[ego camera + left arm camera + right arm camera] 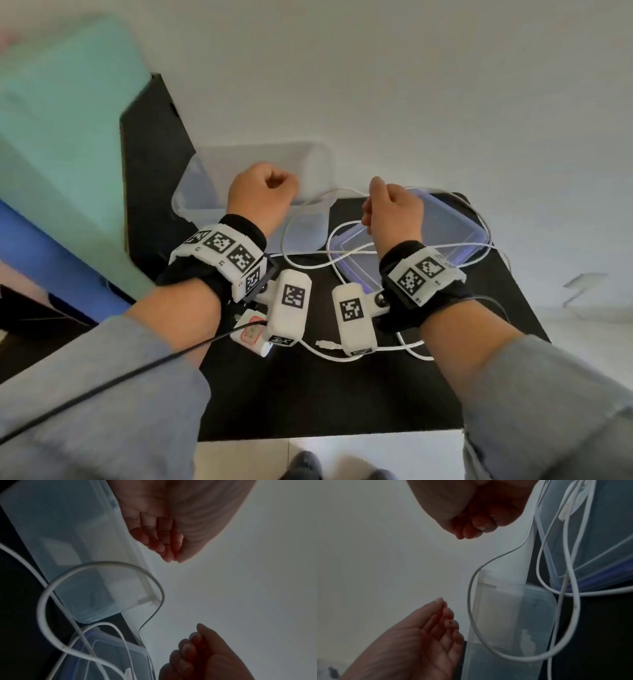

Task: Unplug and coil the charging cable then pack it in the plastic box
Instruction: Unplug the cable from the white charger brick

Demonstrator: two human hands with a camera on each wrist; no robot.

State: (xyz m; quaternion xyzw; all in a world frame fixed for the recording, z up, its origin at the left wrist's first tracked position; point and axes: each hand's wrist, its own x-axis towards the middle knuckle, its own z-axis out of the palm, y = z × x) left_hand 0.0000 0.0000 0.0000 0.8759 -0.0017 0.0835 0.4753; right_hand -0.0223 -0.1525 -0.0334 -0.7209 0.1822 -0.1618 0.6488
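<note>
Cable [387, 246] pinched in our right hand [390, 212], left hand [263, 195] loosely curled, empty; slack loops may snag box [191, 202] rim, tangle.

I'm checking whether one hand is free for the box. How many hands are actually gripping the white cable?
1. The right hand pinches the white cable above the lid. The left hand hovers over the plastic box, fingers loosely curled, holding nothing.

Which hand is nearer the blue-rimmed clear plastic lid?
Right. The right hand hangs directly over the blue-rimmed clear plastic lid, pinching the white charging cable; the left hand hangs to the side, over the clear plastic box.
</note>
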